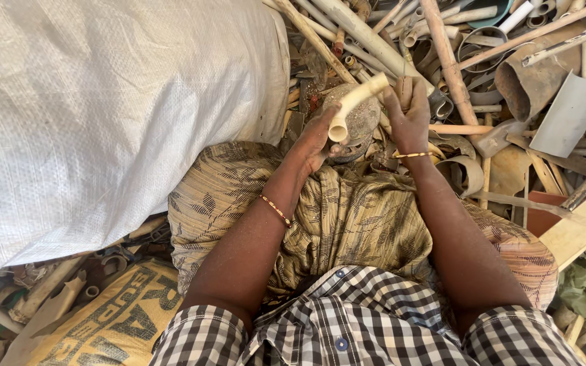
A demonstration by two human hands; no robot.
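Note:
A short cream plastic pipe piece (353, 104), curved like an elbow, is held up between both hands with its open end facing me. My left hand (315, 139) grips its lower end from the left. My right hand (408, 115) holds its upper end, fingers curled over it. Right under the pipe lies a round, dusty brown disc (363, 124). Both wrists wear thin bracelets. My lap is covered by an olive leaf-patterned cloth (347, 217).
A big white woven sack (103, 108) fills the left side. A heap of dusty pipe scraps (456, 47), grey sheet bits and wooden slats lies ahead and to the right. A yellow printed sack (110, 318) lies at lower left.

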